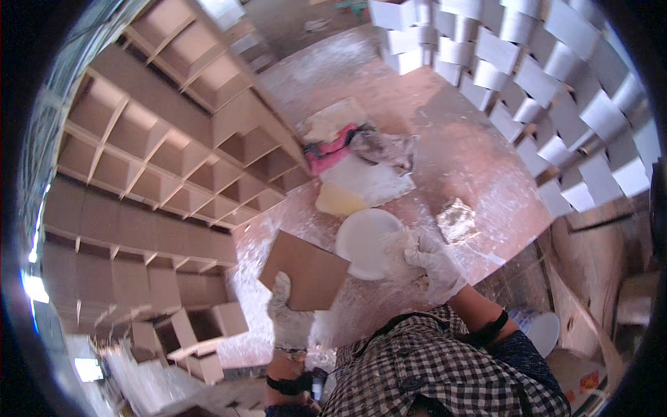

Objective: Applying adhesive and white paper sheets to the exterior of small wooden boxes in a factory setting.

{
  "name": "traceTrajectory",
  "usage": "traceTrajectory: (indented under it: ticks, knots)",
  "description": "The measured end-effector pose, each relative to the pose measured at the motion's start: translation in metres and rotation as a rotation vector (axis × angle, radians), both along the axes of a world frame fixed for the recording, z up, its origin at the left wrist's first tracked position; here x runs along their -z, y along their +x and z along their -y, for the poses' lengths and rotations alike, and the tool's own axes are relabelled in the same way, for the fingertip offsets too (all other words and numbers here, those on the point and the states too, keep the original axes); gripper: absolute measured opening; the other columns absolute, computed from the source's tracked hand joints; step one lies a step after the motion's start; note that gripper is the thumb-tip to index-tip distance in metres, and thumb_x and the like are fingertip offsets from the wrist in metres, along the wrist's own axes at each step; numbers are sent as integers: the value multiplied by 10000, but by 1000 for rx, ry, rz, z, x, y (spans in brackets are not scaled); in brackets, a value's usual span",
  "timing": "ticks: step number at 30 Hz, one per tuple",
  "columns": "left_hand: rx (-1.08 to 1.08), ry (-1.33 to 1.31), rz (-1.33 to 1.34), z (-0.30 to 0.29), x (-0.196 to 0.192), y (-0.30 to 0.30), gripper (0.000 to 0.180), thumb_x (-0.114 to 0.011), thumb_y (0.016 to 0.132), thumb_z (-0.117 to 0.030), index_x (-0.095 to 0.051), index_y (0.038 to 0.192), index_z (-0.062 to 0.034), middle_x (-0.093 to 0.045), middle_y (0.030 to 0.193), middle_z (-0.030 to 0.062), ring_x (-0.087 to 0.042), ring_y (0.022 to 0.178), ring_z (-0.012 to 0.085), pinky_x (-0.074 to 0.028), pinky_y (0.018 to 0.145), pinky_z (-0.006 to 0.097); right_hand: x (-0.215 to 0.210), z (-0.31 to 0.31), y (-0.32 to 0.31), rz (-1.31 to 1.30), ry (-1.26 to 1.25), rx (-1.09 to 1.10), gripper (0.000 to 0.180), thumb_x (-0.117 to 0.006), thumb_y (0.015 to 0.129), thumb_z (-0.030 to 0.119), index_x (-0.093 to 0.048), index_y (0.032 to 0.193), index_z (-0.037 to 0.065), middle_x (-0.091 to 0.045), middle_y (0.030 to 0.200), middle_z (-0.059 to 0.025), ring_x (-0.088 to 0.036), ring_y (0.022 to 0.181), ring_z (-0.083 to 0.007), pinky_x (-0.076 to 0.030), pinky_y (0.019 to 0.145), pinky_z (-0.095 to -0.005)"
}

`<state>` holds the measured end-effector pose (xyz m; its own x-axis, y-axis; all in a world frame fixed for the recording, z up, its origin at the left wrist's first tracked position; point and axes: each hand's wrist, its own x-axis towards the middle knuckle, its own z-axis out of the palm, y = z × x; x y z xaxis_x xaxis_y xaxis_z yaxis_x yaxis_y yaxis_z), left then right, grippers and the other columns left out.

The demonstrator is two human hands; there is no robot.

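My left hand point(288, 318), in a whitish glove, is closed on the near edge of a flat brown square panel point(306, 267), its thumb lying on the top face. The panel is tilted above the dusty table. To its right stands a round white tub point(365, 240) with pale contents. At the tub's right rim, my right hand point(436, 270), also gloved, grips a crumpled whitish cloth point(398, 256). The cloth hides part of the rim, and its edges are blurred.
Brown open-fronted box stacks point(139, 153) line the left side. White and grey box-like pieces point(535, 83) stand stacked at the right. Beyond the tub lie a plastic sheet point(361, 174), a pink cloth point(330, 153) and a grey rag point(382, 147). A white bucket point(542, 330) is at lower right.
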<state>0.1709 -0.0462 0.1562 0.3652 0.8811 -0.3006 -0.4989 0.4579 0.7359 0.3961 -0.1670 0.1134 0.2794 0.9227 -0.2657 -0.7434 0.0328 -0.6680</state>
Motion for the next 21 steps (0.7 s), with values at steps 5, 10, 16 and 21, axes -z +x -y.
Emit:
traceTrajectory:
  ticks: [5,10,16,21]
  knots:
    - [-172,-139,79,52,55,-39,507,-535,914,-350,-447,1299,-32,-528,1259,169,-513,1155,327,-417,968,506,18,-11,-10,687,-176,-321,378,-624,879,207,-538,1209,43,-640,990,-55,-621,798,-176,-515,673,-291]
    - [-325,-285,212,75,102,-51,520,-455,938,-415,-488,1254,-2,-542,1250,177,-527,1135,341,-409,962,522,30,-24,-32,1430,388,-149,401,-621,868,203,-528,1234,67,-656,1001,-109,-640,810,-252,-517,694,-331]
    - [-466,-427,251,84,114,-48,499,-483,927,-384,-513,1232,9,-566,1220,179,-537,1122,348,-415,967,518,48,-26,-50,1560,435,-302,367,-626,837,106,-556,1195,61,-640,1028,-117,-629,887,-300,-509,742,-375]
    - [-455,-435,200,89,133,-75,503,-566,864,-355,-538,1204,15,-578,1203,178,-536,1116,361,-420,971,511,44,-37,-47,1463,371,-242,411,-587,832,96,-529,1238,73,-639,1050,-104,-627,912,-279,-509,760,-383]
